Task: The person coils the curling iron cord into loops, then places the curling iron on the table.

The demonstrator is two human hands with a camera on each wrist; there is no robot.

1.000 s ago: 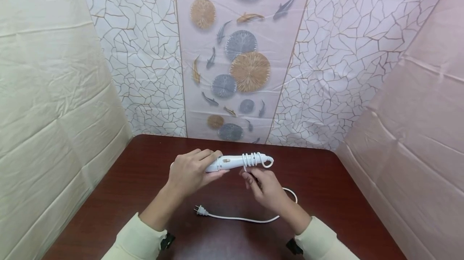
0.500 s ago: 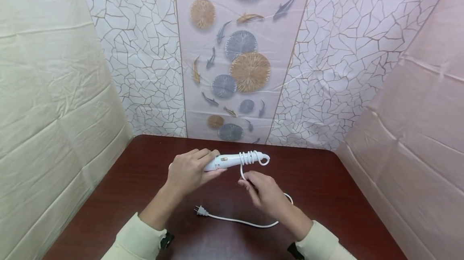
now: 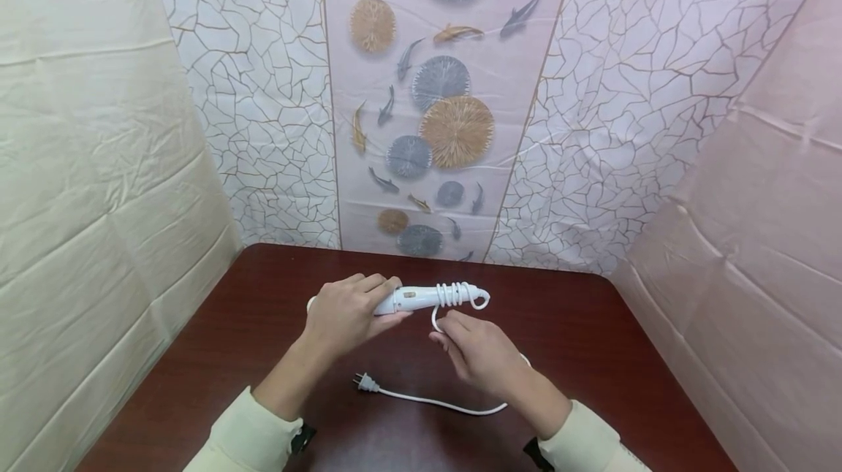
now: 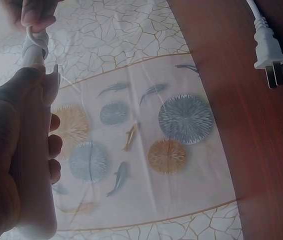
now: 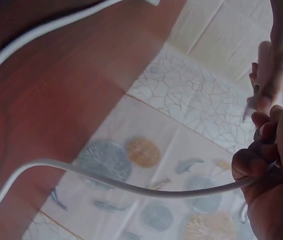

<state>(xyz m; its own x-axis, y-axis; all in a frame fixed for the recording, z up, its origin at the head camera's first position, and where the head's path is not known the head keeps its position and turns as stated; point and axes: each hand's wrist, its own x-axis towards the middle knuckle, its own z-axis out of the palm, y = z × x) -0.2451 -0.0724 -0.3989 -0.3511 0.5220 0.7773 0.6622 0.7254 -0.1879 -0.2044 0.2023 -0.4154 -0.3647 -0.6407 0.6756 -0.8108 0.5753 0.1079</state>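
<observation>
My left hand [image 3: 345, 315] grips a white hair styling iron [image 3: 424, 297] around its wider left part, holding it nearly level above the table. A small gold-toned switch [image 3: 410, 295] shows on its handle. Several loops of white power cord [image 3: 450, 294] wind around the handle's right end, near the cord's curved exit. Just below these loops, my right hand [image 3: 476, 351] pinches the cord between thumb and fingers. In the right wrist view, the rest of the cord [image 5: 131, 186] trails from that hand. Its two-prong plug [image 4: 270, 50] lies on the table.
The dark reddish-brown table [image 3: 263, 355] carries the loose stretch of cord [image 3: 447, 405] near its front middle. Behind it hangs a patterned cloth [image 3: 421, 187] with fish and round shapes. Pale cloth walls [image 3: 85, 165] stand at both sides.
My right hand has drawn down and slightly left from the handle, and the cord stretch between it and the loops has lengthened. My left hand still holds the iron, which has shifted slightly.
</observation>
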